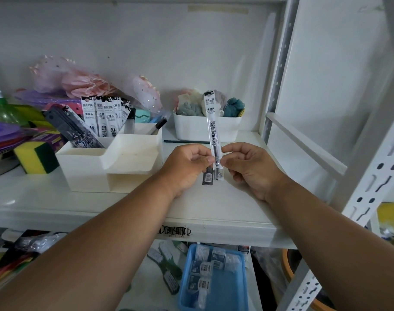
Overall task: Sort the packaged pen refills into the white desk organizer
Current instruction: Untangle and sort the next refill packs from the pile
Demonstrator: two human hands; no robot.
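Both hands hold one packaged pen refill (212, 122) upright over the shelf, near its lower end. My left hand (187, 163) pinches it from the left and also grips a dark packet (207, 176) that pokes out below the fingers. My right hand (247, 166) pinches the refill from the right. The white desk organizer (111, 162) stands to the left. Several white refill packets (106, 117) stand in its back compartment, and dark packets (74, 129) lean in its left compartment.
A white bin (205, 129) of fabric items sits behind the hands. A yellow-green sponge (37, 157) lies left of the organizer. Shelf uprights (279, 63) rise on the right. Below the shelf edge lies a blue tray (236, 286) of small packets.
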